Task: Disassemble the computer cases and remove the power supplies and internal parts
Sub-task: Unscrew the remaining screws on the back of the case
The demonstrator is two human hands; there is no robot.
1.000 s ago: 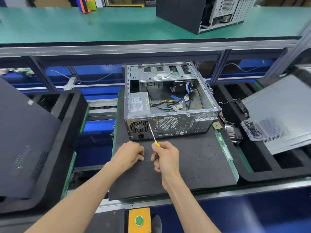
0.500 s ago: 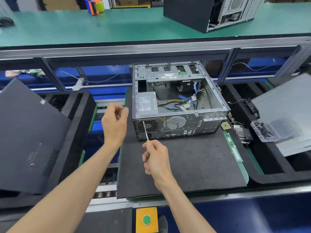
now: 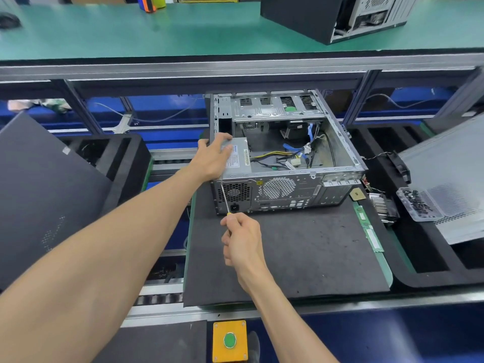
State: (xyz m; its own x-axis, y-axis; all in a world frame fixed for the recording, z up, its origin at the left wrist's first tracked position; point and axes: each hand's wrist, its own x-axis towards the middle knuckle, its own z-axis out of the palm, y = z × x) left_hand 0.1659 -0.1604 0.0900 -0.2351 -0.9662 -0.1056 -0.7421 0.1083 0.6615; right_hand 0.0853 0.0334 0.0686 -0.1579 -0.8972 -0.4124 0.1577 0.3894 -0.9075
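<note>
Right hand (image 3: 242,238) grips a screwdriver (image 3: 225,199) by its yellow handle, fingers curled round it; the shaft angles up-left and its tip meets the rear panel of the computer case (image 3: 284,191) at the upper left corner, above the honeycomb fan grille. Left hand (image 3: 213,157) lies on the power supply (image 3: 237,159), fingers spread fairly straight over its top and over the case's left edge, thumb on the outer side; not clear if it's actually clamping anything. Power supply sits inside the case in the near-left corner, label facing up. Case lies on its side, open top, rear panel toward the person, resting on a dark foam mat (image 3: 301,258). Loose cables (image 3: 285,158), yellow, black and blue, lie on the case floor right of the power supply. Metal drive cage (image 3: 275,107) spans the far end. Right of the mat: a small clear tray of dark screws (image 3: 419,206) resting on a perforated grey side panel (image 3: 450,184), a heatsink (image 3: 383,208) just beside it. Black panel (image 3: 44,195) leans at left. Second case (image 3: 332,14) stands on the green upper shelf (image 3: 157,32). Yellow box with green button (image 3: 230,340) at the bottom edge.
</note>
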